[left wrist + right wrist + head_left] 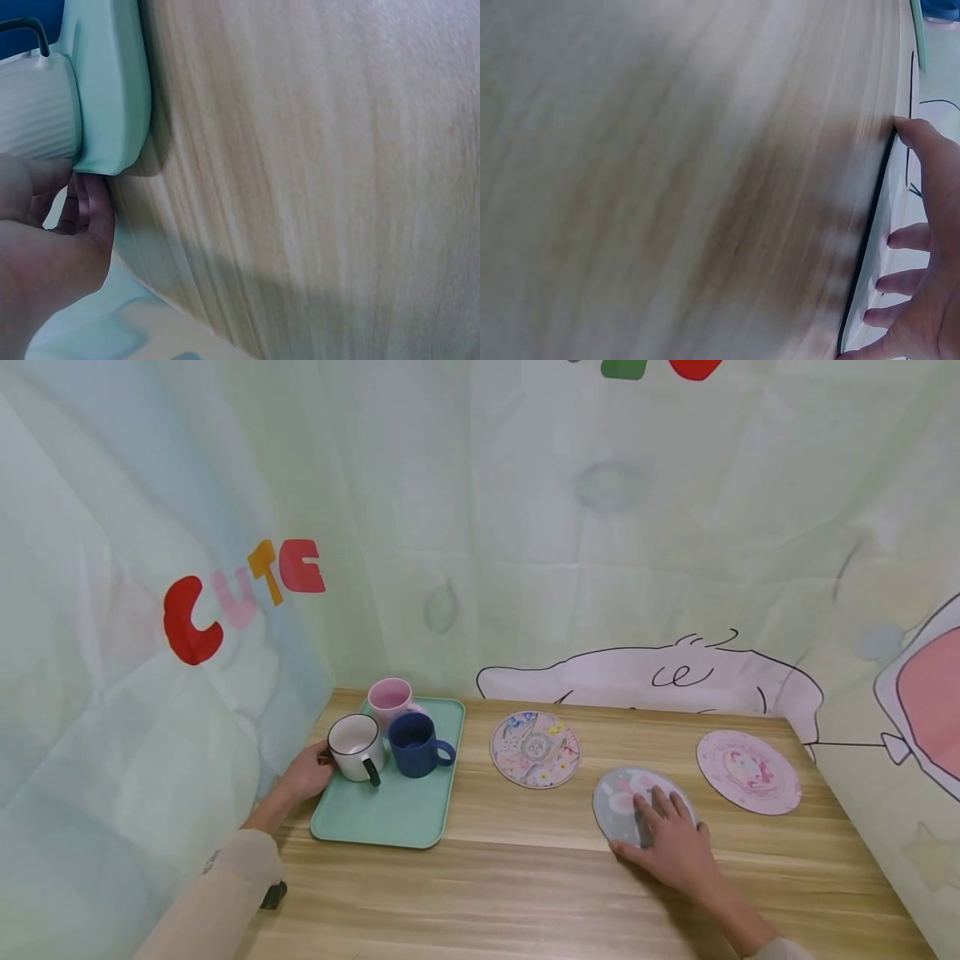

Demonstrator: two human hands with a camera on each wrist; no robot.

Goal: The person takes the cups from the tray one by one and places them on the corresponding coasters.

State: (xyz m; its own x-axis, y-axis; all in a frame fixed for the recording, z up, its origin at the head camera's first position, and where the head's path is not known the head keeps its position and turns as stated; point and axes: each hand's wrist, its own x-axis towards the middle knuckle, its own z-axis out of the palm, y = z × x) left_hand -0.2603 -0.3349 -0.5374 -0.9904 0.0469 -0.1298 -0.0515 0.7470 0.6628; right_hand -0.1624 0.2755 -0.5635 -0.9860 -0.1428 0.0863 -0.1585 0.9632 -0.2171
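Observation:
In the head view my left hand [306,773] is at the left edge of a mint-green tray [393,818]. The left wrist view shows it pinching the tray's rim, thumb above and fingers curled beneath. Beside the thumb on the tray stands a white mug [358,750] with a dark rim and black handle. A navy mug [415,752] and a pink mug [390,697] stand close by it. My right hand [672,843] rests with spread fingers on a round grey mat [609,817], its thumb at the mat's edge. Part of the mat's print is hidden under the palm.
A round floral mat [517,768] lies between the tray and the grey mat. To the right is a round pink mat [750,772]. All lie on a wood-grain table [465,902], with printed fabric [525,568] hanging along its back and sides.

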